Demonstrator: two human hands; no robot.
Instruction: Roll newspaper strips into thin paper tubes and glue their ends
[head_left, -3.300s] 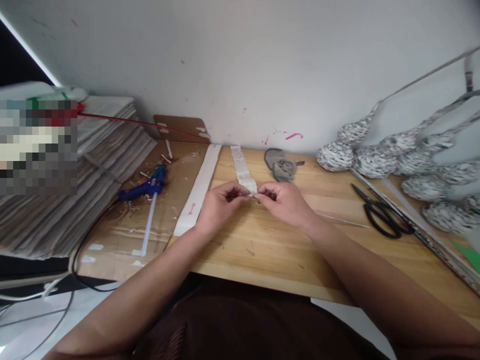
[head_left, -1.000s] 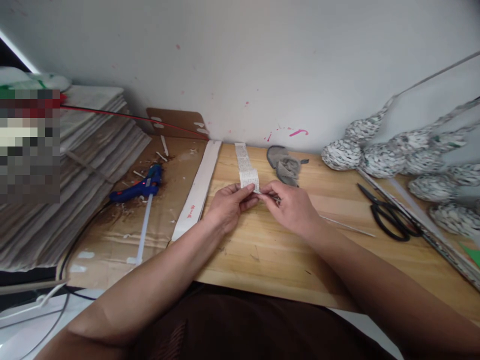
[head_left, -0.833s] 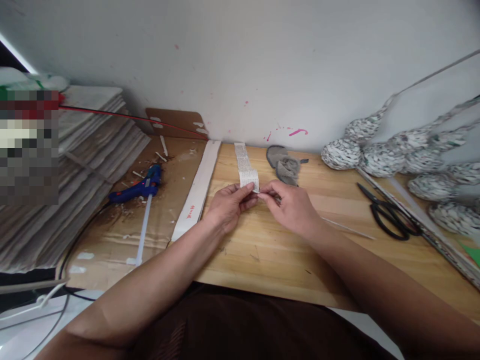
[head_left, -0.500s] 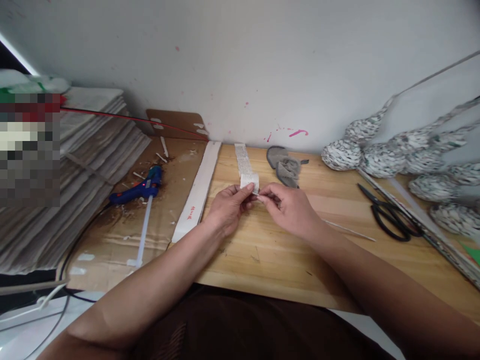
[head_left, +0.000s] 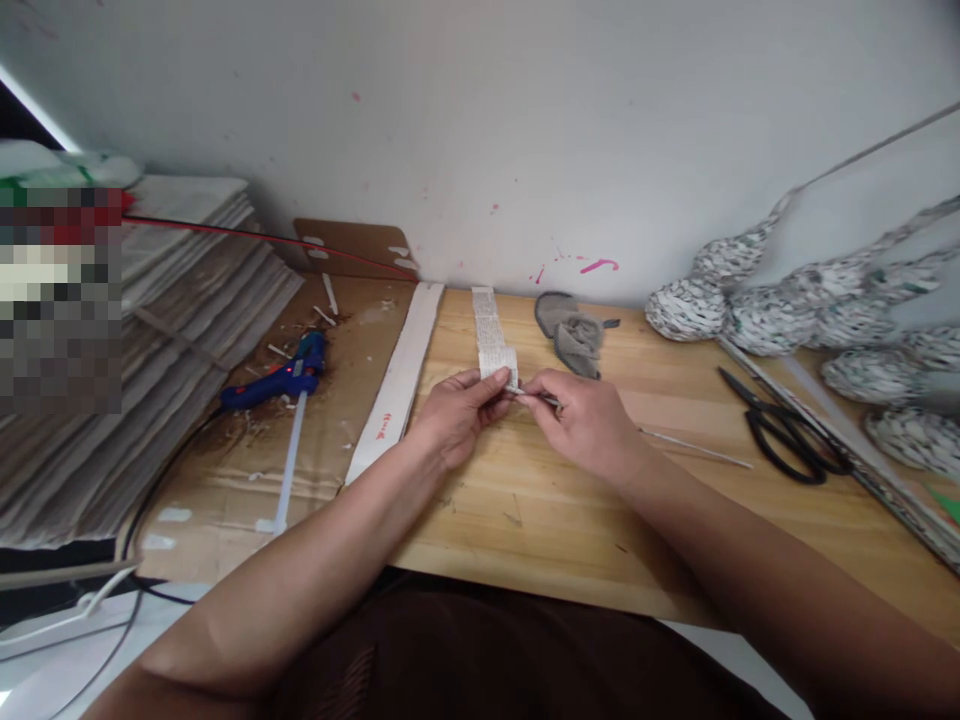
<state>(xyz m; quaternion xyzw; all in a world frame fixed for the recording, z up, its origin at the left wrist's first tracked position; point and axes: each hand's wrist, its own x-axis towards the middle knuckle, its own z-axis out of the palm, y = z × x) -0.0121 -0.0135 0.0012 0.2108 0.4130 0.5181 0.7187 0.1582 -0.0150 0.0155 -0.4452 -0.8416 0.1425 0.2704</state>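
Observation:
A long strip of printed paper (head_left: 490, 325) lies over the wooden table, its near end curling up at my fingers. My left hand (head_left: 461, 412) pinches this near end between thumb and fingers. My right hand (head_left: 574, 412) is closed just to the right, its fingertips pinching the thin rolled end of the same strip. A thin rolled paper stick (head_left: 697, 447) comes out from behind my right hand and points right across the table; whether it joins the strip is hidden by the hand.
Left are a stack of white paper strips (head_left: 390, 405), a blue glue gun (head_left: 281, 380) on cardboard and piled newspapers (head_left: 187, 270). A grey cloth (head_left: 576, 335) lies behind my hands. Right are black scissors (head_left: 787, 435) and several woven paper gourds (head_left: 772, 320) by the wall.
My hands stay nearly in place, with only slight finger movement at the strip's rolled end. The rolled stick's far end has shifted slightly up.

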